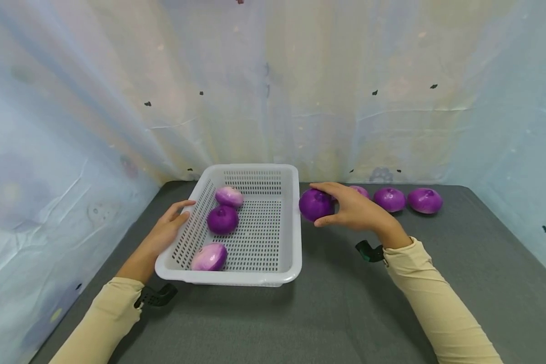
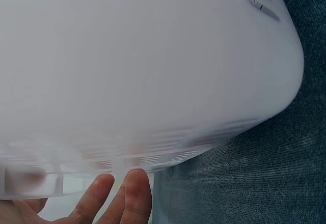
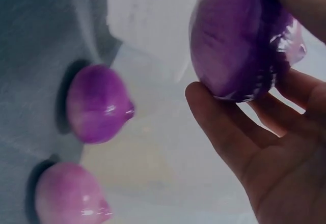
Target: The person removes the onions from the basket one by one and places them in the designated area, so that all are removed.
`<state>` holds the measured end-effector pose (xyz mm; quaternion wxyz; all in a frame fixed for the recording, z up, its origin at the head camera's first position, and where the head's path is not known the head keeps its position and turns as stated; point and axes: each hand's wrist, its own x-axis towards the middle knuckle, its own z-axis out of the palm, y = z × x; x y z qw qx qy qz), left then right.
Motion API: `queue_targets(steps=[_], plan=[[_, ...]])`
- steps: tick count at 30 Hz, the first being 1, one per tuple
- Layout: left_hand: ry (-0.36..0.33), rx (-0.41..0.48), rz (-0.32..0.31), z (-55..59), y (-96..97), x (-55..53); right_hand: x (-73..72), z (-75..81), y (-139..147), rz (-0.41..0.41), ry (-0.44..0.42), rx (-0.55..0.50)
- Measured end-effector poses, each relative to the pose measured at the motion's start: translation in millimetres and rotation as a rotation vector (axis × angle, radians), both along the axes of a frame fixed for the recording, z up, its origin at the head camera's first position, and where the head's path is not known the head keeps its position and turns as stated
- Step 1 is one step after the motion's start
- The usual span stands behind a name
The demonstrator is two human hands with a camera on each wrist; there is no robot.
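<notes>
My right hand [image 1: 357,207] grips a dark purple onion [image 1: 317,205] between thumb and fingers, just right of the basket's rim. Seen from the right wrist, the fingers curve round this shiny onion [image 3: 234,40]. On the far left, my left hand [image 1: 166,232] touches the outer left side of a white plastic basket [image 1: 288,277], its fingers fairly straight. The left wrist view has those fingers [image 2: 136,196] against the slotted wall. Inside the basket lie a pale onion [image 1: 229,196], a dark purple onion [image 1: 223,220] and a pink-white onion [image 1: 210,257].
To the right stand two purple onions [image 1: 390,199], [image 1: 425,200] in a row, with another onion [image 1: 359,191] partly hidden behind my right hand. A dark grey cloth [image 1: 327,313] covers the table. Pale patterned curtains [image 1: 273,101] enclose the back and sides.
</notes>
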<state>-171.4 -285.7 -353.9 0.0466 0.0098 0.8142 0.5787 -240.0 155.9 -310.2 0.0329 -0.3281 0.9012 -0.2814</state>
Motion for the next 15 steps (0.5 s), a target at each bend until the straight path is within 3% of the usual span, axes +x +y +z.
queue_targets(steps=[8,15], plan=[[-0.007,0.016,-0.002,-1.4,-0.5,-0.5,-22.1,-30.7,8,0.031,-0.015,0.066],[0.017,0.036,-0.020,-2.0,0.7,0.1,-27.4,-43.9,10,0.038,-0.036,0.085]])
